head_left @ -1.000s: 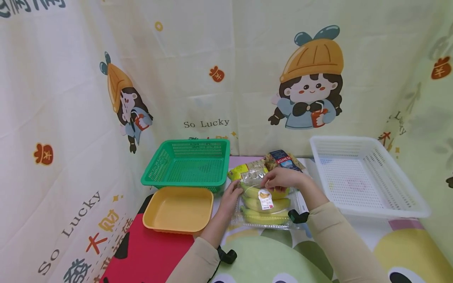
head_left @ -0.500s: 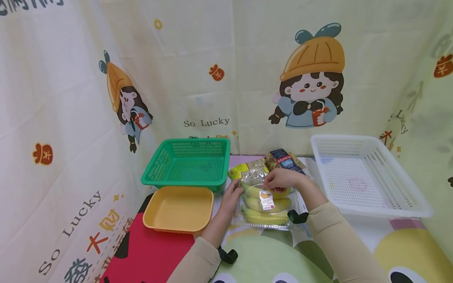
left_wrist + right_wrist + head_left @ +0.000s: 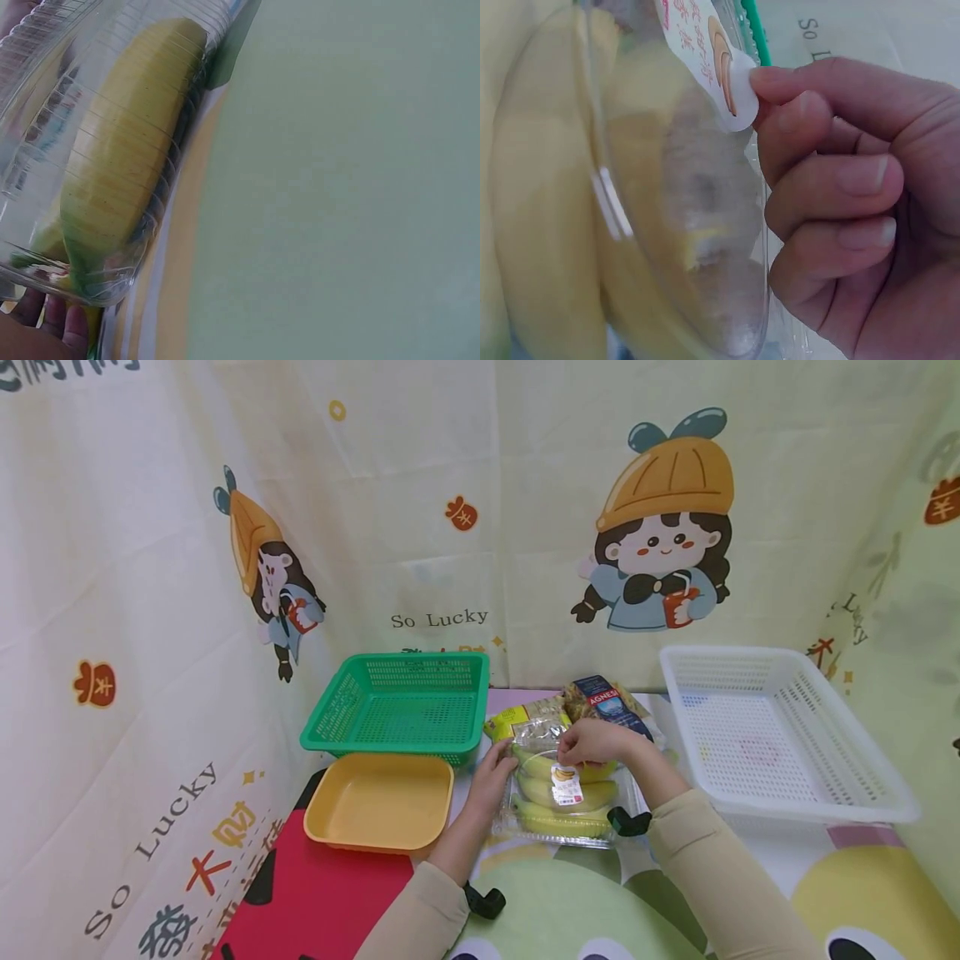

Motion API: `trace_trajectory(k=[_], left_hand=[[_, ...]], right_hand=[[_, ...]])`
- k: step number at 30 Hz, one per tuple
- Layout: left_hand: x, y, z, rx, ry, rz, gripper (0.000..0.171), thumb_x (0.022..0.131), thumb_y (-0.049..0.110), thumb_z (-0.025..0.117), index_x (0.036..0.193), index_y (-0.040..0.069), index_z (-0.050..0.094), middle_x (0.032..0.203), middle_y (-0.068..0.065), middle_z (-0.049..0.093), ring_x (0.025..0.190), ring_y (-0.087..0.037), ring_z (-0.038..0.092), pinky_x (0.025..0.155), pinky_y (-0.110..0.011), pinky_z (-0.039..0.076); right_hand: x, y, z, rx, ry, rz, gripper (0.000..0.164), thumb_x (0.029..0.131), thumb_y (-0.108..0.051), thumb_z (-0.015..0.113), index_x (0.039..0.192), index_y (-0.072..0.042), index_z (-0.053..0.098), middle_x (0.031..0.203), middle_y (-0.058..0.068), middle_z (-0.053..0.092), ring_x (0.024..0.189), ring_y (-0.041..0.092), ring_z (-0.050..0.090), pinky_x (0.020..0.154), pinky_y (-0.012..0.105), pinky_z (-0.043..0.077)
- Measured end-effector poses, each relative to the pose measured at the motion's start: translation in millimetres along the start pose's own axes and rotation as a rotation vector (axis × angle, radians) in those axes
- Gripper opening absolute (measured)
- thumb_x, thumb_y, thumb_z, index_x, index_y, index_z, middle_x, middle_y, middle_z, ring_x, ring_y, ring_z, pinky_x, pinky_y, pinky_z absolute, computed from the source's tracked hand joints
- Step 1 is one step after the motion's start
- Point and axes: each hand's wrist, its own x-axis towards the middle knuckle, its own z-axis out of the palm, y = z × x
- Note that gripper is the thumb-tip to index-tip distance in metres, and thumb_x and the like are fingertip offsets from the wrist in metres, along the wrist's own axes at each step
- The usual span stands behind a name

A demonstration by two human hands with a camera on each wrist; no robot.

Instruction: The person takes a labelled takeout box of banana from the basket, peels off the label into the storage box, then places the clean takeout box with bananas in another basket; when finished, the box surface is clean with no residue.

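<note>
1. Right hand [image 3: 600, 742]: thumb and forefinger pinching the banana-picture end of a white label [image 3: 712, 64].
2. Left hand [image 3: 492, 774]: fingers touching the container's left end; whether gripping or merely resting, cannot tell.
3. Clear plastic container [image 3: 555, 841]: labelled, holding bananas [image 3: 562, 823], on a patterned cloth [image 3: 540, 906].
4. Yellow packet [image 3: 508, 722] and AGNESI packet [image 3: 606, 702]: behind the container.
5. Yellow tray [image 3: 375, 844]: left, green basket [image 3: 393, 748] just behind.
6. White basket [image 3: 810, 814]: right, apart from the container.
</note>
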Motion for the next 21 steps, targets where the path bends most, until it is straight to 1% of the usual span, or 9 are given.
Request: trace_trajectory(k=[4,8,12,15,18,21], left_hand=[[4.4,-5.8,-0.4,-0.022,0.000,-0.014,0.052,0.099,0.017,0.052,0.149,0.006,0.042,0.157,-0.019,0.036,0.148,-0.034,0.029,0.122,-0.046,0.026],[16.0,-23.4,-0.2,-0.042,0.008,-0.019,0.052,0.099,0.019,0.052,0.150,0.009,0.042,0.158,-0.018,0.035,0.149,-0.034,0.027,0.122,-0.047,0.024],[22.6,-36.9,1.5,-0.036,0.034,0.008,0.053,0.099,0.023,0.053,0.149,0.011,0.043,0.157,-0.017,0.036,0.149,-0.034,0.028,0.122,-0.048,0.024],[23.5,-40.5,2.6,-0.028,0.055,0.012,0.053,0.097,0.026,0.055,0.148,0.014,0.046,0.157,-0.014,0.039,0.148,-0.032,0.030,0.122,-0.047,0.025],[23.7,-41.6,3.3,-0.031,0.067,-0.001,0.052,0.096,0.028,0.056,0.146,0.017,0.048,0.156,-0.010,0.040,0.148,-0.028,0.031,0.122,-0.044,0.025],[23.7,-41.1,3.3,-0.021,0.072,0.004,0.050,0.096,0.027,0.055,0.145,0.017,0.050,0.156,-0.010,0.040,0.148,-0.028,0.031,0.122,-0.044,0.025]], right_hand=[[-1.1,3.7,-0.1,0.016,-0.030,-0.054,0.025,0.097,-0.019,0.060,0.074,-0.011,0.059,0.054,-0.004,0.042,0.046,0.011,0.034,0.049,0.026,0.034],[-3.2,8.5,-1.2,0.079,-0.049,-0.077,0.019,0.097,-0.019,0.061,0.080,-0.010,0.064,0.054,-0.004,0.042,0.046,0.011,0.033,0.050,0.027,0.032],[-5.7,12.5,-2.4,0.125,-0.072,-0.094,0.016,0.097,-0.019,0.061,0.086,-0.008,0.067,0.057,-0.004,0.043,0.048,0.011,0.034,0.051,0.028,0.031],[-7.3,13.3,-2.5,0.145,-0.082,-0.099,0.015,0.097,-0.017,0.060,0.088,-0.007,0.067,0.059,-0.003,0.044,0.049,0.012,0.035,0.051,0.029,0.032],[-8.7,12.6,-2.0,0.164,-0.089,-0.099,0.014,0.096,-0.016,0.060,0.089,-0.006,0.066,0.062,-0.001,0.046,0.051,0.014,0.037,0.053,0.030,0.032],[-10.1,10.9,-1.4,0.169,-0.089,-0.110,0.013,0.097,-0.016,0.059,0.090,-0.006,0.065,0.067,0.001,0.048,0.054,0.015,0.038,0.053,0.031,0.032]])
